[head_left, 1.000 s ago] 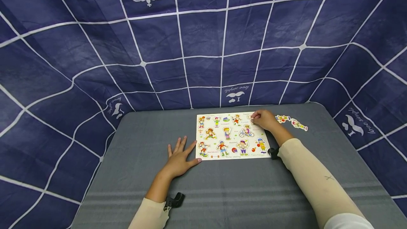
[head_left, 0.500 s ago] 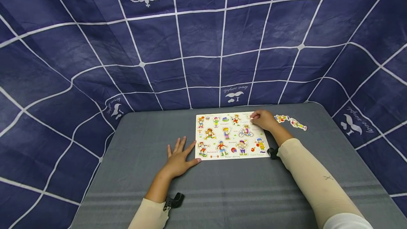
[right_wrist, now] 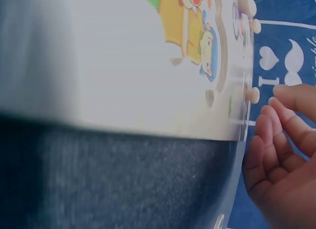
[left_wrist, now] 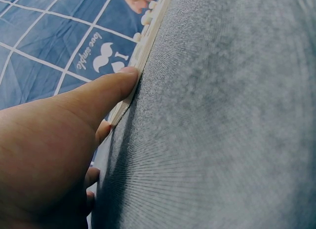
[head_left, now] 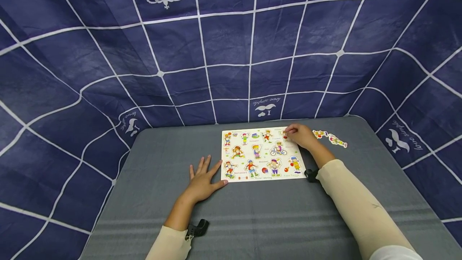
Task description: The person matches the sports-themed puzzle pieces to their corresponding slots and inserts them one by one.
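A white wooden knob puzzle board [head_left: 238,165] with several sports-figure pieces lies on the grey table. My left hand [head_left: 202,183] is spread flat at its lower left corner, the thumb touching the board's edge in the left wrist view. At the upper right of the board, my right hand [head_left: 301,135] pinches a puzzle piece [head_left: 283,134] between thumb and forefinger; the fingers partly cover it. In the right wrist view the fingertips [right_wrist: 280,92] are drawn together, and a round wooden knob [right_wrist: 253,95] shows close to them.
Two loose figure pieces, one farther out [head_left: 337,141] and one nearer the board [head_left: 319,134], lie right of the board. A blue curtain [head_left: 231,43] with white lines surrounds the back and sides of the grey table [head_left: 252,220].
My right hand stays at the upper right of the board, its fingers shifting slightly and more of the piece under them showing. My left hand stays in place.
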Available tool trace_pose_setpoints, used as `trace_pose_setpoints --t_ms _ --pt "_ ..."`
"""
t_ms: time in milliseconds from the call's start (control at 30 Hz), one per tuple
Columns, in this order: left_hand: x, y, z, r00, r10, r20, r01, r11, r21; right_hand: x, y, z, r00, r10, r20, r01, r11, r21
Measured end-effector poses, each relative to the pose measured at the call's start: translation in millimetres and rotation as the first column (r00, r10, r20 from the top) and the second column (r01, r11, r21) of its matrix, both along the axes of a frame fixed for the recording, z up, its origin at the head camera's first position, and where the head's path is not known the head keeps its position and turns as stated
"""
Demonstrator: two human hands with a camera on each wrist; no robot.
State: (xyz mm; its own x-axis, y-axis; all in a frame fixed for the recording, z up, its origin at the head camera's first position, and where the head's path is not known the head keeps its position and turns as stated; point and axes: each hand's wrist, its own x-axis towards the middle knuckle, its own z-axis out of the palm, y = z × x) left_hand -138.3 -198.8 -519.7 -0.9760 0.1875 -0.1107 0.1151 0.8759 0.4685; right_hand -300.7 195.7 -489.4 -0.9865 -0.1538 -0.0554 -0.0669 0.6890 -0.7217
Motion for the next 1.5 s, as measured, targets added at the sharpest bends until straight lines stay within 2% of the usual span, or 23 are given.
trace_pose_setpoints --t_ms 67,300,567,867,1233,1500 --pt "-0.4 -0.2 -1.0 1.0 0.0 -0.002 0.0 1.0 0.001 1.0 2.5 1.2 1.0 -0.007 0.001 0.007 1.0 -0.017" --pt "-0.8 -0.2 -2.6 1.0 0.002 0.002 -0.002 1.0 0.004 3.0 14.0 -0.2 0.996 -0.041 -0.077 0.037 0.998 -0.052" --pt "-0.3 -0.1 -1.0 1.0 0.003 0.004 -0.003 1.0 0.003 9.1 24.1 -0.7 0.992 -0.057 -0.108 0.046 0.994 -0.1" --pt "-0.8 0.6 -1.4 1.0 0.004 0.004 -0.004 1.0 0.005 18.9 32.7 0.7 0.976 -0.092 -0.198 0.064 0.988 -0.14" --pt "-1.1 1.4 0.4 1.0 0.005 0.003 -0.005 1.0 0.002 31.2 59.3 0.3 0.965 -0.139 -0.223 0.095 0.976 -0.198" --pt "-0.7 1.6 0.5 1.0 0.005 0.004 -0.005 1.0 0.0 41.6 75.6 4.2 0.965 -0.157 -0.212 0.101 0.961 -0.256"
